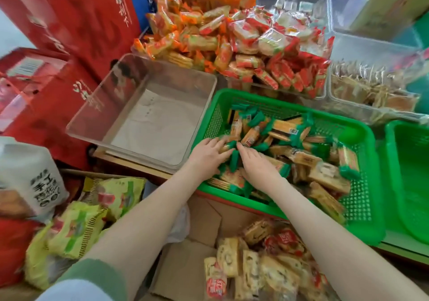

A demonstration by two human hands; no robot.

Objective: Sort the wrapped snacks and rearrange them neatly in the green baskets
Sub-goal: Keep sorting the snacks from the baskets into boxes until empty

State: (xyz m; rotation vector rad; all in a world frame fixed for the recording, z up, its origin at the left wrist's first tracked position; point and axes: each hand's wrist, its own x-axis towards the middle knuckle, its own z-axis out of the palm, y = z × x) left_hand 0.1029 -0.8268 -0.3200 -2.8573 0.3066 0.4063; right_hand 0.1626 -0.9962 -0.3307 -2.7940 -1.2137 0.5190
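Note:
A green basket (pixel 362 135) in the middle holds several green-ended wrapped biscuit packs (pixel 292 131) lying in a loose heap. Both my hands are inside its near left corner. My left hand (pixel 207 153) lies over the packs with its fingers stretched right, touching a pack (pixel 228 146). My right hand (pixel 257 163) rests on the heap just beside it, fingers pointing up-left; whether it grips a pack is hidden. A second green basket (pixel 394 184) stands at the right edge.
An empty clear bin (pixel 204 119) sits left of the basket. Behind are heaps of orange and red wrapped snacks (pixel 232 43) and clear bins (pixel 371 87). Red boxes (pixel 58 87) stand left. A cardboard box with snack packs (pixel 262 266) lies below.

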